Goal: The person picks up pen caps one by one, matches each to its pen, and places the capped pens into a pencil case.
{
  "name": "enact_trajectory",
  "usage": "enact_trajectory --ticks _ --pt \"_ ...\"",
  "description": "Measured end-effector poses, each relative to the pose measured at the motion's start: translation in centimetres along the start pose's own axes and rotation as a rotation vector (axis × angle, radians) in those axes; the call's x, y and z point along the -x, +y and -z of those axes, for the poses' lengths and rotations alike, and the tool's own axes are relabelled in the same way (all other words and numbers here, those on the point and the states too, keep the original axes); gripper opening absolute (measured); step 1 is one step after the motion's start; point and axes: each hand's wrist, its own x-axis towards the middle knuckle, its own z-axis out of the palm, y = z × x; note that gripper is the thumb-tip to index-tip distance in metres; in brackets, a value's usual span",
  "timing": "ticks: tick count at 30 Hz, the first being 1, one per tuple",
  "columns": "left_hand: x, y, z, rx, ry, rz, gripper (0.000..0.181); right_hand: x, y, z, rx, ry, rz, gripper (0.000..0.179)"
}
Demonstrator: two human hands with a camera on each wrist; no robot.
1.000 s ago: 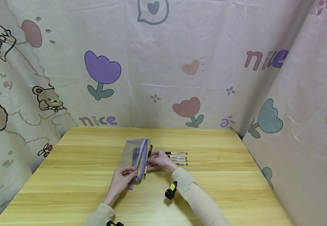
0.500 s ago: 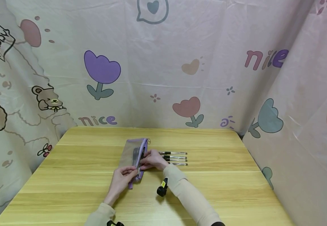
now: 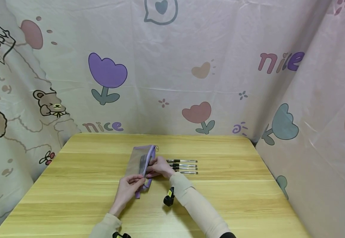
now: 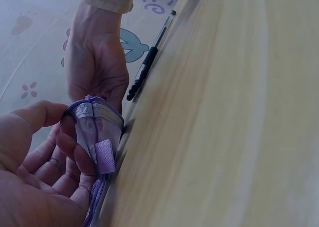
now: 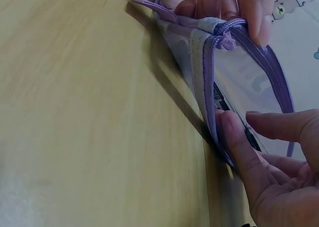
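My left hand (image 3: pixel 129 185) pinches the zippered edge of a see-through mesh pencil case (image 3: pixel 134 162) with purple trim, which lies on the table with its mouth spread. At that mouth is my right hand (image 3: pixel 159 167); in the right wrist view its thumb and index finger (image 5: pixel 279 124) stand apart just inside the opening. A dark pen (image 5: pixel 222 97) lies inside the case, passing behind the right thumb, its lower end partly hidden by the hand. A greyish shape (image 3: pixel 143 162) shows through the mesh in the head view.
Several black-and-clear pens (image 3: pixel 187 166) lie side by side right of the case, their left ends partly behind my right hand. One such pen (image 4: pixel 144 70) shows in the left wrist view. A printed cloth (image 3: pixel 160 82) hangs behind the wooden table (image 3: pixel 235 191).
My right hand has moved left, taking a pen from beside the case into its mouth. The right fingers have since parted around the pen. My left hand stays on the edge.
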Motion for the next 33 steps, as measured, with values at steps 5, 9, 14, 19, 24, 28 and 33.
enact_trajectory --ticks 5,9,14,19,24,28,33 --pt "0.1 0.1 0.0 0.008 0.001 -0.004 0.019 0.3 0.2 0.5 0.003 0.001 0.021 0.028" --pt "0.1 0.2 0.0 0.005 -0.001 -0.005 0.023 1.0 0.5 1.1 0.023 -0.019 0.061 0.039" --pt "0.2 0.2 0.0 0.006 -0.005 0.01 0.024 2.4 1.3 2.1 0.097 -0.042 0.15 0.04" --pt "0.2 0.3 0.0 0.012 0.0 0.021 0.023 5.1 1.5 4.1 0.318 -0.038 0.316 0.037" --pt "0.2 0.2 0.0 0.007 0.003 0.003 0.024 6.6 3.0 7.2 0.437 0.001 0.433 0.035" --pt "0.1 0.2 -0.1 -0.002 0.004 0.002 0.023 8.1 3.6 9.6 0.471 0.058 0.46 0.034" --pt "0.1 0.1 -0.1 0.005 -0.002 0.011 0.023 9.3 4.0 12.0 0.51 0.108 0.474 0.033"
